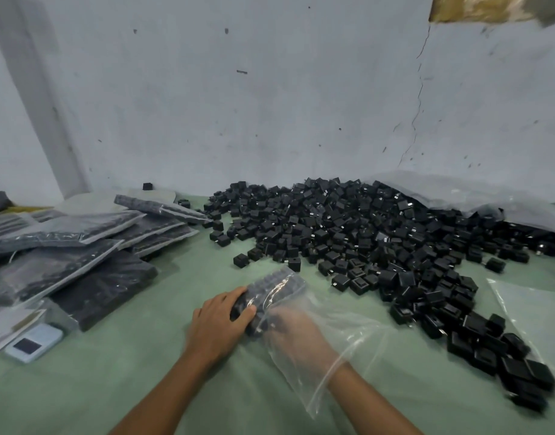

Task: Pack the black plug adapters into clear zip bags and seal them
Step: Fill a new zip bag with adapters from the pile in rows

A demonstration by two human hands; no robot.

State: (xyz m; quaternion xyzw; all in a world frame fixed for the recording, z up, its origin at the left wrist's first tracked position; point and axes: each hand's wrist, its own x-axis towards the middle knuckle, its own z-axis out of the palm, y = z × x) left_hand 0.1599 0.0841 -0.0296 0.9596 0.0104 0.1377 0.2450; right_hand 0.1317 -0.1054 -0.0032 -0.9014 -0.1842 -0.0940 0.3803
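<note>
A clear zip bag [342, 337] lies on the green table in front of me with a row of black plug adapters [270, 290] in its far end. My right hand [296, 332] is inside the bag, seen through the plastic and blurred, up against the adapters. My left hand [221, 321] lies outside the bag, its fingers curled over the near end of that row. A large heap of loose black plug adapters [364, 233] covers the table to the right and behind.
Several filled bags [81, 246] are stacked at the left. A small white device [34, 342] and papers lie at the near left edge. An empty clear bag [533, 312] lies at the right, a big plastic sheet [458, 193] against the wall.
</note>
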